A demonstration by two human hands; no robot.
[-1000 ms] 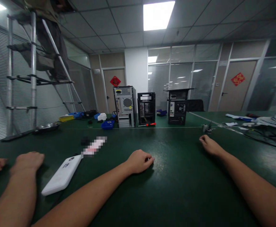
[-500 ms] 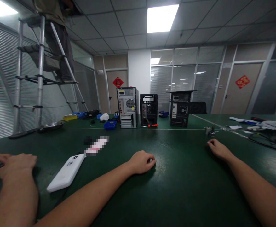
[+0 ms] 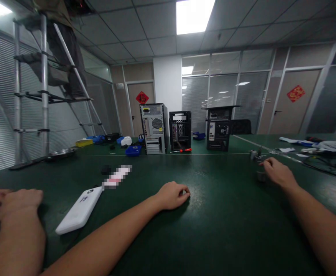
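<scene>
My left hand (image 3: 172,195) rests on the dark green table (image 3: 219,214) at the middle, its fingers curled into a loose fist with nothing showing in it. A white flat device (image 3: 80,210) lies to its left. My right hand (image 3: 279,173) is farther out on the right, fingers bent, against a small grey part (image 3: 261,176) at its fingertips. A few small metal pieces (image 3: 254,154) stand just beyond it.
Another person's forearm and hands (image 3: 15,203) lie on the table at the far left. Three computer cases (image 3: 153,128) stand at the far side, with a red-handled screwdriver (image 3: 182,150) and blue bins (image 3: 132,150). A ladder (image 3: 44,88) with a person on it stands at the left. Cables and papers (image 3: 326,153) are at the right.
My right hand has moved forward and to the right, and the small grey part now shows at its fingers. My left hand stayed in place. The view shifted slightly.
</scene>
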